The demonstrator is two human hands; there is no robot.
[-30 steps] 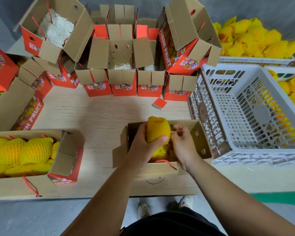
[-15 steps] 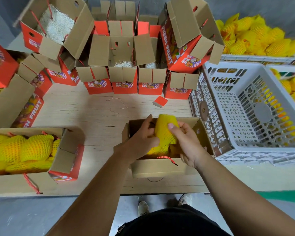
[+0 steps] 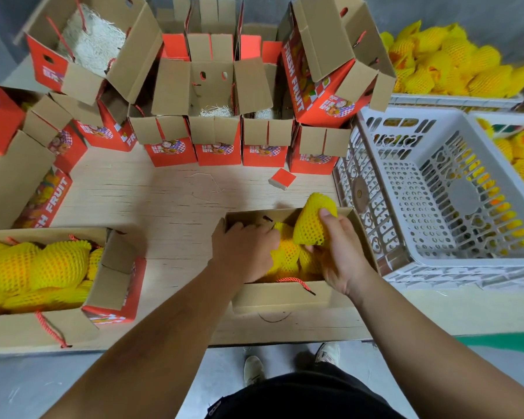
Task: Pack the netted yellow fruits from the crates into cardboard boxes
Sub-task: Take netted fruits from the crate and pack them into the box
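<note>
- The right hand (image 3: 342, 255) grips a netted yellow fruit (image 3: 313, 220) upright, thumb and fingers curled round it, above the far right corner of the open cardboard box (image 3: 282, 294) on the wooden surface (image 3: 170, 213)
- The left hand (image 3: 244, 251) reaches into the same box, fingers bent down against the packed fruits (image 3: 285, 255) as if making room; whether it pinches a net or only presses, I cannot tell
- Risk: the box looks nearly full, so forcing this fruit into a tight gap could bruise it or tear the foam net
- Risk: the red cord handle (image 3: 295, 282) lies over the near wall and could get trapped under a fruit or snag the net
- Risk: the box sits near the front edge of the surface; a hard downward push could tip or slide it toward the person
- Risk: a fruit left standing proud would likely stop the flaps from closing
- The white crate (image 3: 436, 261) just right of the box appears empty, while further fruits show in the crates beyond, so the next reach is longer and a one-handed pick could drop
- A filled box (image 3: 43, 322) stands at the left, empty boxes (image 3: 215, 146) along the back
</note>
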